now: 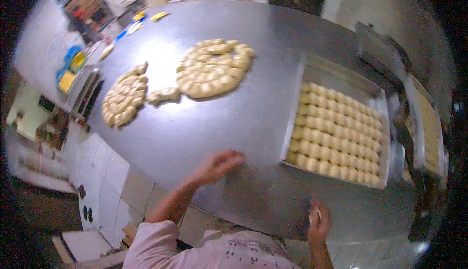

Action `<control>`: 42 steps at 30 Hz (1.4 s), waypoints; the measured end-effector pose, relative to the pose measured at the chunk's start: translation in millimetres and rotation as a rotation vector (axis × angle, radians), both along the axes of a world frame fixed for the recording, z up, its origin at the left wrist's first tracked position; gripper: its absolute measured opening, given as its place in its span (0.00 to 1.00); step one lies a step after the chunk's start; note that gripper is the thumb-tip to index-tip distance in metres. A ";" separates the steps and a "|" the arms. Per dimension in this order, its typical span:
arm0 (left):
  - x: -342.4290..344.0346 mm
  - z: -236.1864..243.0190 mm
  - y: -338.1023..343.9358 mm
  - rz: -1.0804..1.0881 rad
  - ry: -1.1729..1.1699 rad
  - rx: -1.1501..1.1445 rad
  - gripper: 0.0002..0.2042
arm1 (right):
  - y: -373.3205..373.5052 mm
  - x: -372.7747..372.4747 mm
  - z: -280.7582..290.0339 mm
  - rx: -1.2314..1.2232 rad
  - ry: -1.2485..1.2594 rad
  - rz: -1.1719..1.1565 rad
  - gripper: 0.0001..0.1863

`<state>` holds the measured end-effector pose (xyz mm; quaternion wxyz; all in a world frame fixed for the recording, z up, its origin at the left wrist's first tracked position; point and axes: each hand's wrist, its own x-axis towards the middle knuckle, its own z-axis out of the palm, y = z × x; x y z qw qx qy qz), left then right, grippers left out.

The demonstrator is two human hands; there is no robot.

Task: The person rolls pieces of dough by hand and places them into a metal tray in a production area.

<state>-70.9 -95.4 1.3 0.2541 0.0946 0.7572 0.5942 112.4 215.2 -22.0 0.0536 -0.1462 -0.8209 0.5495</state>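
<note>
Over the steel table, my left hand (219, 165) reaches in from the lower left, slightly blurred. Its fingers stretch forward with nothing visible in them. My right hand (319, 222) is lower right, by the table's near edge, its fingers curled. Something pale shows at those fingers, too small to name. Right of my left hand stands a metal baking tray (291, 123) with close rows of round dough balls (336, 127); its far strip is bare. Farther off lie a round mass of cut dough pieces (212, 71), a smaller cut mass (125, 96) and a loose dough strip (164, 95).
The steel table (263, 108) fills the middle. Another filled tray (429, 132) stands at the far right beside dark metal framework. Yellow and blue items (139, 18) lie at the far left edge. White cabinets (100, 171) stand below on the left.
</note>
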 end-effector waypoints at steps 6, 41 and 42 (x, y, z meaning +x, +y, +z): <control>-117.2 -56.5 -202.4 0.678 0.918 -0.893 0.18 | 4.4 -26.8 -17.3 1.070 -0.079 -0.147 0.19; -156.4 -30.6 -174.7 0.325 0.296 -0.290 0.19 | 38.8 -32.2 -38.0 1.018 0.048 -0.485 0.12; -140.1 -19.2 -166.2 0.366 0.222 -0.173 0.20 | 36.1 -12.5 -35.6 0.965 0.053 -0.402 0.13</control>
